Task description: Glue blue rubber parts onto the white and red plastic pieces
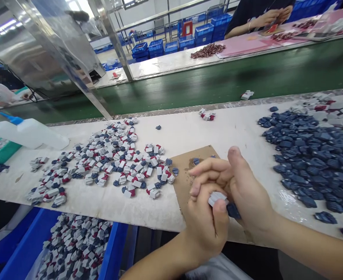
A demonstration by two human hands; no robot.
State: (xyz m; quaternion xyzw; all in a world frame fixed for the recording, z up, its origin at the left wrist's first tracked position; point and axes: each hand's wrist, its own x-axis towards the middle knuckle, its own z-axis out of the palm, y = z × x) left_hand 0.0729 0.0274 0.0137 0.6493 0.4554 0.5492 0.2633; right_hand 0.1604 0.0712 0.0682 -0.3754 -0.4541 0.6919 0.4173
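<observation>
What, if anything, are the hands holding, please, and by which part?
The left hand pinches a small white part by its end, thumb on top; the right hand clasps a dark blue part beside it.

A heap of dark blue parts (305, 155) lies on the right of the white table (235, 128). Assembled white, red and blue pieces (110, 163) spread across its left, near two white squeeze bottles (40, 134). A blue bin (114, 251) at the near left holds more. A green conveyor belt (218, 81) runs along the far side.

The piece (217, 197) you hold looks like smooth plastic, white and dark blue. The sheet (183, 171) beneath is matt brown cardboard. The pile of dark pieces (302, 155) has a faint plastic sheen; the bin (116, 249) is glossy blue plastic, the frame (119, 50) polished metal.
</observation>
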